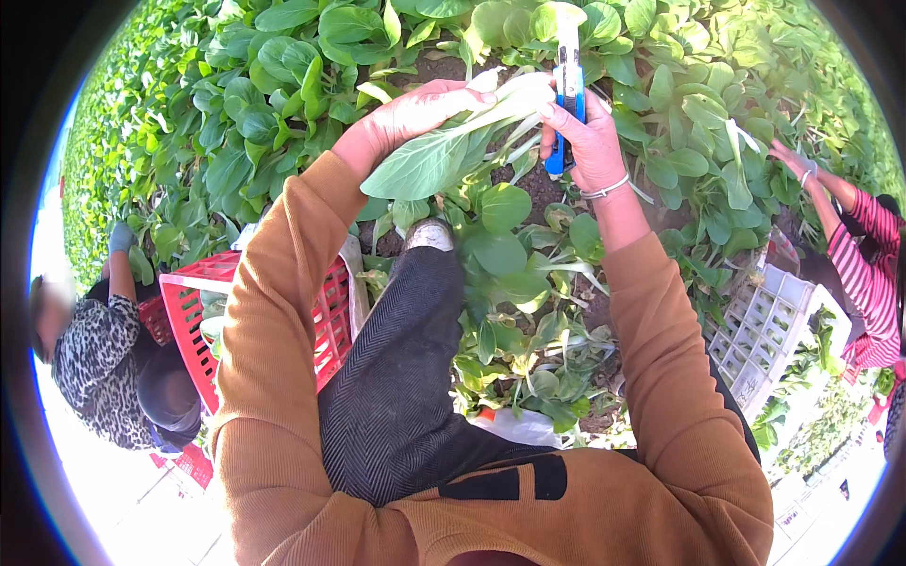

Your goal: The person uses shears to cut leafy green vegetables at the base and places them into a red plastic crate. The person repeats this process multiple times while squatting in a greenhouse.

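A cut leafy green plant point(425, 161), like bok choy, is held in front of me with its pale stem end toward the upper right. My left hand point(425, 113) grips its stalks from the left side. In my right hand point(582, 138) is a blue utility knife point(570, 92), its blade end pointing up and away. The fingertips of that hand also touch the stem base. Glare washes out the stem end and the blade. Below the hands, loose leaves and trimmed stalks point(545, 354) lie on the soil.
Dense growing greens point(276, 106) spread ahead. By my left arm stands a red plastic crate point(191, 332) with greens; a light grey crate point(761, 325) is at the right. One person point(99, 361) crouches at far left, another in striped sleeves point(860, 247) at far right.
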Demonstrator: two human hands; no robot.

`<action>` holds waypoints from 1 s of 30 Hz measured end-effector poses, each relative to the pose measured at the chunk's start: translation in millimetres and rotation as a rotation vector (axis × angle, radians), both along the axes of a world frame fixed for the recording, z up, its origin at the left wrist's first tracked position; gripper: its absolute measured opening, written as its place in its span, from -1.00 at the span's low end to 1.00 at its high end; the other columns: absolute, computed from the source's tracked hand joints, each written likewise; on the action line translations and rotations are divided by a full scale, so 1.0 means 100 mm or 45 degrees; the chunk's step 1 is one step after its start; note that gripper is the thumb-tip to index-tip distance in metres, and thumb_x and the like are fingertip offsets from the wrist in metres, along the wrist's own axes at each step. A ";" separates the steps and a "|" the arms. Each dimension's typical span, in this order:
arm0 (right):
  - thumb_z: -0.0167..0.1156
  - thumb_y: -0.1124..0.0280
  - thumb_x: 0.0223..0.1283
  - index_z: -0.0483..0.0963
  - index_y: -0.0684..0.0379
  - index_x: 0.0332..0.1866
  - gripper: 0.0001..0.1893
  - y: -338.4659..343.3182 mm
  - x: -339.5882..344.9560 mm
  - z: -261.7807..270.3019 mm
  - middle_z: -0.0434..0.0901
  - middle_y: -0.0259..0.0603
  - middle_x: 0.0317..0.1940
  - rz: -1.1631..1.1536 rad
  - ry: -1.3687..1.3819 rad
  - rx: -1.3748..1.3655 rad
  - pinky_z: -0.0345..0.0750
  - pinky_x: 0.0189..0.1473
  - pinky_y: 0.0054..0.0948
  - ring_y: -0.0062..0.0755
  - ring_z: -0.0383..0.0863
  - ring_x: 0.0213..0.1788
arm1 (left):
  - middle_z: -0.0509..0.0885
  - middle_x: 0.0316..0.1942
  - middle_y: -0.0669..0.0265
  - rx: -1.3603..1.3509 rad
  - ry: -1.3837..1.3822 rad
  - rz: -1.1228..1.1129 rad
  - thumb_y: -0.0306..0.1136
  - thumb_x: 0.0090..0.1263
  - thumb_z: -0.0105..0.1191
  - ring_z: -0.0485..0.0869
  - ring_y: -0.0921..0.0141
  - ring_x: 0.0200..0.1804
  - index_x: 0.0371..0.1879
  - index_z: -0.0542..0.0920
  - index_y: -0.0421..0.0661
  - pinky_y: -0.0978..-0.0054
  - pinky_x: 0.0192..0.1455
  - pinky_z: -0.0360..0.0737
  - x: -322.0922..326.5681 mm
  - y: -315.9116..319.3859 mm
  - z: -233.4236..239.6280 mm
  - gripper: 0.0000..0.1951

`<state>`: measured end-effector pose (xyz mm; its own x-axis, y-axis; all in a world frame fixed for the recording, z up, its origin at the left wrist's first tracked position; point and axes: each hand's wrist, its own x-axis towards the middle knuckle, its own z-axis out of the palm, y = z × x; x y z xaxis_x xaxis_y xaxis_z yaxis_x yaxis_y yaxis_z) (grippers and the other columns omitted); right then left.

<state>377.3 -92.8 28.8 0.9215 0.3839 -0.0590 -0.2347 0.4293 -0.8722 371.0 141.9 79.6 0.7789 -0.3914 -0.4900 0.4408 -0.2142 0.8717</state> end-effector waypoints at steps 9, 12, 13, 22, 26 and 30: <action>0.31 0.44 0.18 0.45 0.25 0.08 -0.63 -0.15 -0.22 -0.15 0.52 -0.36 -0.50 0.097 0.151 0.096 0.52 -0.53 -0.53 -0.60 0.52 -0.54 | 0.66 0.02 0.25 -0.152 0.120 0.088 -0.09 0.34 0.20 0.65 0.45 -0.03 0.21 0.53 -0.17 0.42 0.11 0.56 -0.08 -0.07 -0.04 -0.45; 0.40 0.32 0.10 0.50 0.28 -0.01 -0.60 -0.15 -0.21 -0.17 0.52 -0.36 -0.55 0.171 0.164 -0.005 0.47 -0.55 -0.57 -0.61 0.49 -0.60 | 0.72 -0.09 0.28 -0.079 -0.014 -0.045 -0.25 0.23 0.36 0.64 0.48 -0.04 0.09 0.61 -0.19 0.48 0.07 0.57 -0.10 -0.19 -0.12 -0.53; 0.42 0.29 0.09 0.51 0.27 -0.06 -0.61 -0.16 -0.21 -0.18 0.51 -0.37 -0.55 0.170 0.149 -0.174 0.45 -0.57 -0.59 -0.63 0.47 -0.61 | 0.72 -0.12 0.30 0.007 -0.042 -0.074 -0.28 0.20 0.38 0.64 0.49 -0.06 0.06 0.62 -0.19 0.48 0.08 0.55 -0.10 -0.24 -0.17 -0.54; 0.39 0.30 0.12 0.50 0.22 -0.06 -0.65 -0.21 -0.37 -0.29 0.50 -0.40 -0.57 0.165 0.464 0.069 0.46 -0.59 -0.59 -0.64 0.47 -0.63 | 0.61 0.05 -0.09 1.617 -1.661 0.033 -0.30 0.31 0.17 0.60 0.02 0.07 0.21 0.50 -0.09 0.24 0.15 0.52 0.11 0.02 -0.21 -0.53; 0.39 0.30 0.13 0.50 0.22 -0.06 -0.65 -0.10 -0.32 -0.35 0.49 -0.39 -0.57 0.042 0.425 0.191 0.47 -0.60 -0.57 -0.61 0.47 -0.64 | 0.63 0.04 0.19 0.333 -0.502 -0.089 -0.03 0.28 0.30 0.56 0.39 0.06 0.26 0.45 -0.21 0.39 0.19 0.47 -0.14 -0.36 -0.23 -0.33; 0.22 0.21 0.31 0.45 0.26 -0.06 -0.68 -0.13 -0.17 -0.59 0.48 -0.32 -0.53 0.069 0.353 -0.125 0.49 -0.63 -0.53 -0.57 0.47 -0.65 | 0.71 -0.19 0.20 0.747 -0.274 -0.317 -0.37 0.13 0.30 0.65 0.33 -0.15 -0.03 0.59 -0.21 0.37 0.04 0.54 -0.11 -0.67 -0.24 -0.60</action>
